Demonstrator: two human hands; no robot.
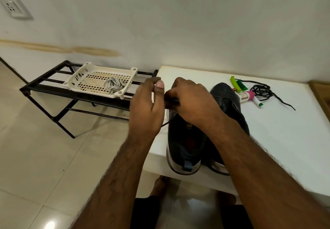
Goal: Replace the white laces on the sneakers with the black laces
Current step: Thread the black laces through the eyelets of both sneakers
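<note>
Both forearms reach in from the bottom edge, and our hands meet over the front of the near sneaker (184,146). Our left hand (148,107) has thumb and fingers curled toward each other, apparently pinching a black lace (165,123) that trails off toward the counter's left edge; our right hand (192,102) is curled down over the eyelet area, gripping what looks like the same lace, though the fingertips hide the contact.

We see the near sneaker lying heel toward us, toe away, its long axis running front to back, with the heel jutting over the front rim of the white counter (285,139). A second sneaker (230,102) sits just beside it on the right, pointing the same way. Beyond it, near the wall, lie another black lace (264,91) in a loose coil and a few green markers (240,86).

To the right the counter offers open room. Left of the counter, on a black rack (46,89), a perforated tray (96,80) holds the white laces (113,85).
</note>
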